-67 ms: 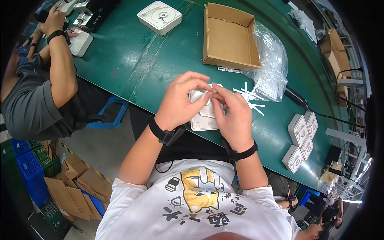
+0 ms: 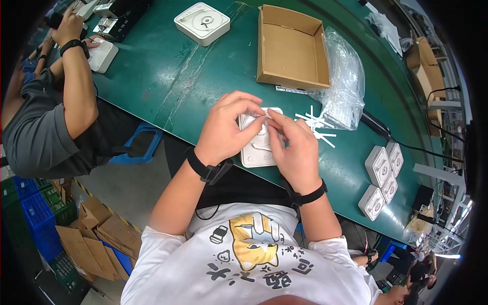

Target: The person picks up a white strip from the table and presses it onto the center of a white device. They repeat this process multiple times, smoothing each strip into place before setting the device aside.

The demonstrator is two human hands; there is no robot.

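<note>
A long green table (image 2: 168,76) fills the upper half of the view, curving from ten o'clock round to four o'clock. At nine o'clock a co-worker in a grey shirt (image 2: 35,137) leans over it, forearm raised toward a white device (image 2: 103,55) near eleven o'clock. At one o'clock an open, shallow cardboard box (image 2: 292,48) sits on the table, and just to its right a crumpled clear plastic bag (image 2: 343,81) touches the box's side. At twelve o'clock lies a white square unit with a round disc on its face (image 2: 202,22). Four small white square units (image 2: 382,175) cluster at four o'clock, well apart from the hands. At the centre a flat white square panel (image 2: 254,150) lies at the table's near edge, partly covered by both hands. The left hand (image 2: 223,127) comes in from seven o'clock, its fingers curled, thumb and forefinger pinched narrowly on something tiny over the panel's upper part; what it pinches cannot be told. The right hand (image 2: 295,147) comes from five o'clock, fingertips meeting the left's in the same tight pinch. Loose white strips (image 2: 317,124) lie scattered at two o'clock, just beside the right hand.
</note>
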